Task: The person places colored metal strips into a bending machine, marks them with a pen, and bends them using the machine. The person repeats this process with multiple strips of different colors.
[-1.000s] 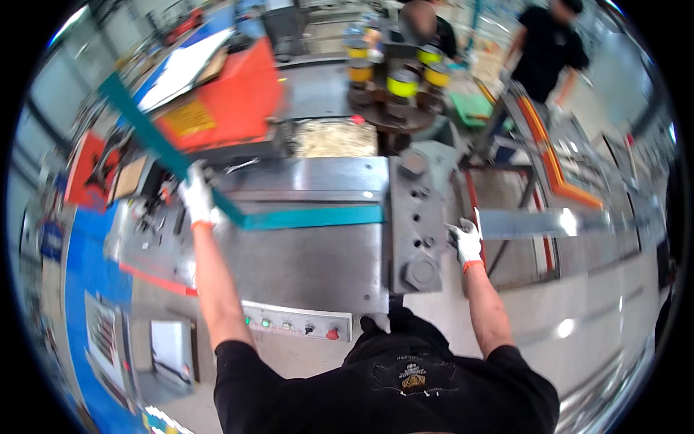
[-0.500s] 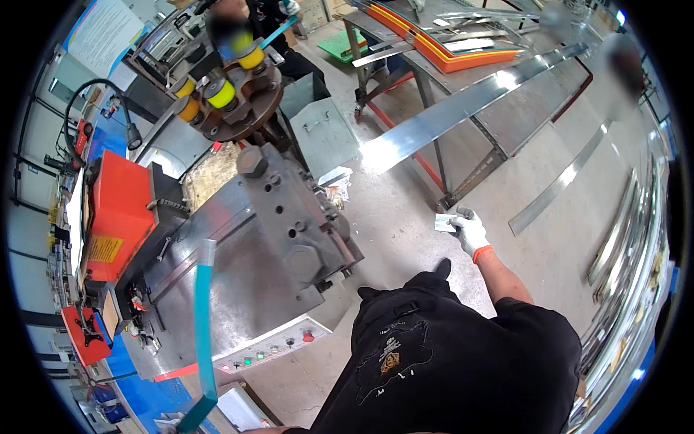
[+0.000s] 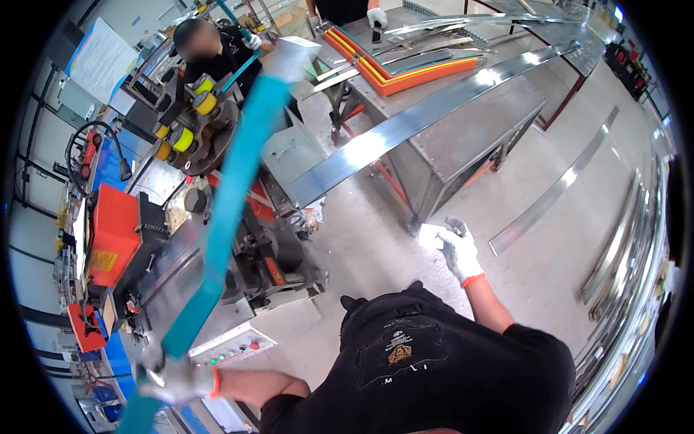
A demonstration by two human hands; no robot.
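In my gloved left hand point(image 3: 177, 380), at the lower left, is a long teal-covered strip point(image 3: 240, 181). It has a bend partway along and a bare silver upper end, and it rises across the machine; its lower end runs out of the picture. The fingers are wrapped round it, partly blurred. My right hand point(image 3: 460, 253), in a white glove with an orange cuff, pinches a small white card point(image 3: 431, 235) over the floor, just off the table's near corner. Glare washes out the card's face.
A machine with a control panel point(image 3: 235, 351) and an orange-red box point(image 3: 116, 224) stands left. A wide shiny metal strip point(image 3: 405, 130) crosses the metal table point(image 3: 470, 141) beside orange trays point(image 3: 426, 81). Metal strips point(image 3: 629, 253) lie at right. Two co-workers stand at the far side.
My left hand has come into view, and the teal strip has swung up and right across the machine. The view has shifted; the machine's upper arm no longer shows where it was. My right hand still holds the card.
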